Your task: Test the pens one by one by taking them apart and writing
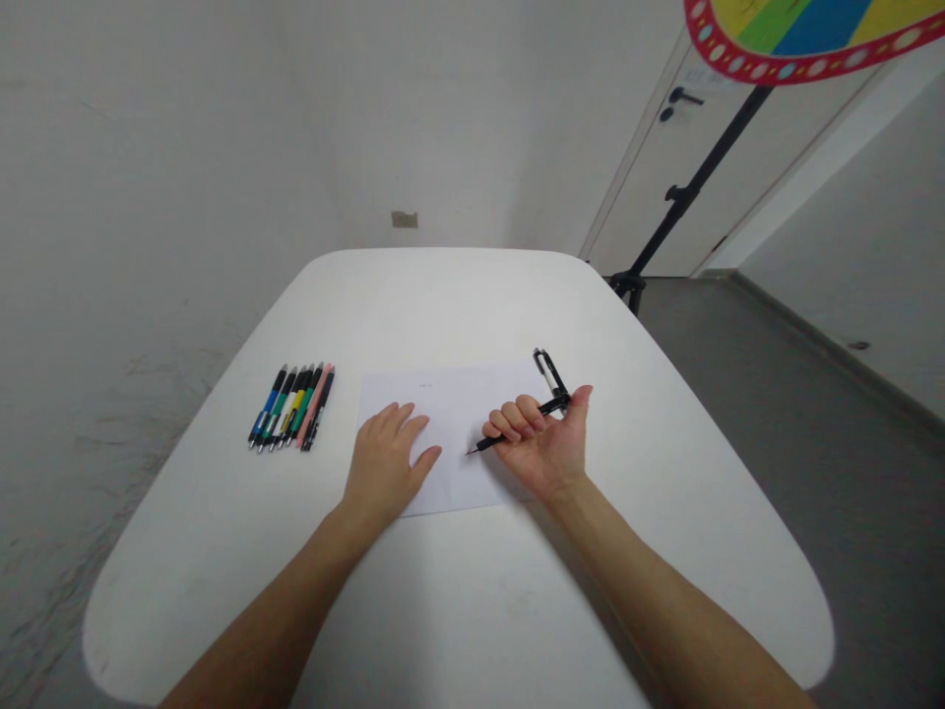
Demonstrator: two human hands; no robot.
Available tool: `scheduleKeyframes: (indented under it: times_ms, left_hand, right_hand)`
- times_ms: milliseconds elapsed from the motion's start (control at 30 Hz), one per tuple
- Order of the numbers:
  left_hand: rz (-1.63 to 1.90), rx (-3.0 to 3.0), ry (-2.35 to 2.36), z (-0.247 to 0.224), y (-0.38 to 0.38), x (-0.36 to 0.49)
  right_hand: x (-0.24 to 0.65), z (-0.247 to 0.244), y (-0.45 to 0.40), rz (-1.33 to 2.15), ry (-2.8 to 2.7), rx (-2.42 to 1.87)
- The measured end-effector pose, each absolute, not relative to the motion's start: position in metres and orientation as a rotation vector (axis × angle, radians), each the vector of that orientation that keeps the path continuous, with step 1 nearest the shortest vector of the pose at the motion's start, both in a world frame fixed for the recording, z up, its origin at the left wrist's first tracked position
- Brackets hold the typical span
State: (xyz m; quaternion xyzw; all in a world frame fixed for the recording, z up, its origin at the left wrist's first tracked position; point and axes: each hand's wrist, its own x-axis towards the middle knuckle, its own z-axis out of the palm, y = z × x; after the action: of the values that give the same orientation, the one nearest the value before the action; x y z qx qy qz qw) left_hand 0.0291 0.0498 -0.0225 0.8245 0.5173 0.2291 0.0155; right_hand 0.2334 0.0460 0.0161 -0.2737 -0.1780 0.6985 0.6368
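A sheet of white paper (458,483) lies on the white table, with a small faint mark near its top edge. My left hand (388,453) rests flat on the left part of the sheet, fingers stretched out, holding nothing. Palm turned up, my right hand (546,443) has its fingers curled round a black pen (487,443), thumb sticking out to the right. The pen's tip points left and down over the middle of the paper. Just beyond the right hand lie more pens (547,369), black and white, partly hidden by it.
Left of the paper, several pens (291,409) in blue, green, yellow, pink and black lie side by side on the table (443,305). Past its far right corner stands a black pole (694,187) carrying a colourful wheel (804,39). A door (650,226) is behind it.
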Motion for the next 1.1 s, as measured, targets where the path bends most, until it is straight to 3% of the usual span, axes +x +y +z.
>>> scheduleKeyframes:
  times_ms: [533, 1100]
  left_hand:
    - [0.389, 2.614, 1.691, -0.025, 0.047, 0.028]
    - [0.293, 2.661, 1.736, -0.021, 0.045, 0.03]
  right_hand:
    - [0.229, 0.012, 0.047, 1.581, -0.374, -0.584]
    - [0.225, 0.003, 0.055, 1.5, -0.581, -0.906]
